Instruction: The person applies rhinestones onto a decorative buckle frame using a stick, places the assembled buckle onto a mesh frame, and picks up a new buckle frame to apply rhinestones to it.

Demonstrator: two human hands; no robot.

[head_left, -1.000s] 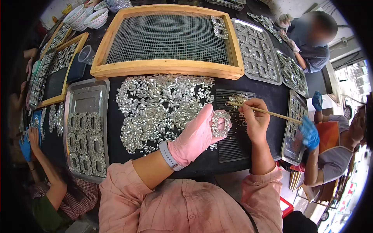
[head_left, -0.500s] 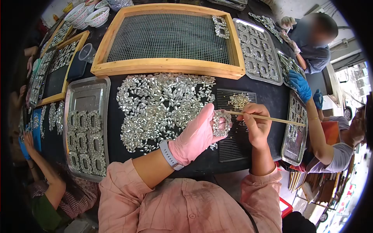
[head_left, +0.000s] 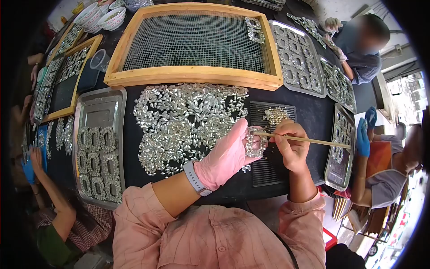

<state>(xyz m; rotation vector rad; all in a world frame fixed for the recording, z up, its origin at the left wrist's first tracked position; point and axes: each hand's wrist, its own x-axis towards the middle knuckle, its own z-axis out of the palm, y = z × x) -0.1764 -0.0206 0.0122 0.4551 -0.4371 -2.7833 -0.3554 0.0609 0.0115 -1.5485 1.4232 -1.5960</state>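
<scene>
My left hand, in a pink glove, is closed around a square, open-centred rhinestone buckle. Between the bare fingers of my right hand is a thin wooden stick, its tip on the upper edge of the buckle. Whether a stone clings to that tip is too small to tell. Under both hands lies a black ribbed tray with small gold-toned stones near its top. Loose clear rhinestones spread over the black table to the left of it.
A wooden-framed mesh screen stands behind the stones with one jewelled piece on it. Metal trays of similar pieces flank me at left, back right and right. Co-workers' gloved hands are around the table.
My right hand and the stick have shifted slightly down and left, bringing the tip further over the buckle. A co-worker's blue-gloved hand at right has pulled back from the trays.
</scene>
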